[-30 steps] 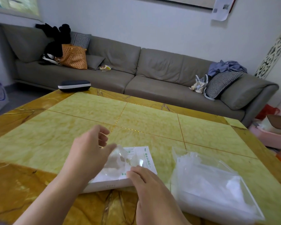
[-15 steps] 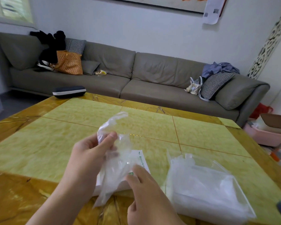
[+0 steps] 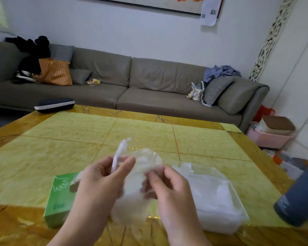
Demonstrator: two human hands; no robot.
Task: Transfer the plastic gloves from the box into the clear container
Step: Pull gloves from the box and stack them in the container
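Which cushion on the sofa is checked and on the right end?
The houndstooth cushion leaning under the blue clothes; the other checked cushion sits behind the orange bag on the left.

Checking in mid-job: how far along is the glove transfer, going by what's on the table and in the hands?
Partly done. The clear container already holds a pile of plastic gloves. In hand: the left hand and right hand both pinch one clear glove above the table, between the green glove box and the container. That glove needs dropping in; what remains in the box isn't visible.
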